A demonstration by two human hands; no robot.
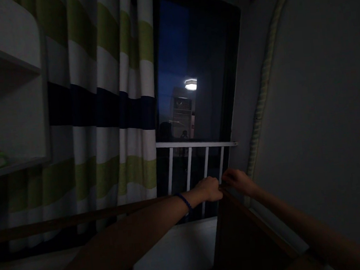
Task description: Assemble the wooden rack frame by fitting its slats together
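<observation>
Dark wooden panel (pixel 239 235), top corner pinched by left hand (pixel 209 189) and right hand (pixel 239 179). Positioning stage; dim light hides detail. Next move needs a steady two-handed hold.

The curtain (pixel 101 100) at upper left is striped cloth, matt and softly folded. The rail (pixel 196 144) at centre looks like smooth white-painted metal. The board (pixel 245 230) at lower right looks like dark wood. The window glass (pixel 189 67) is glossy, reflecting a lamp.
</observation>
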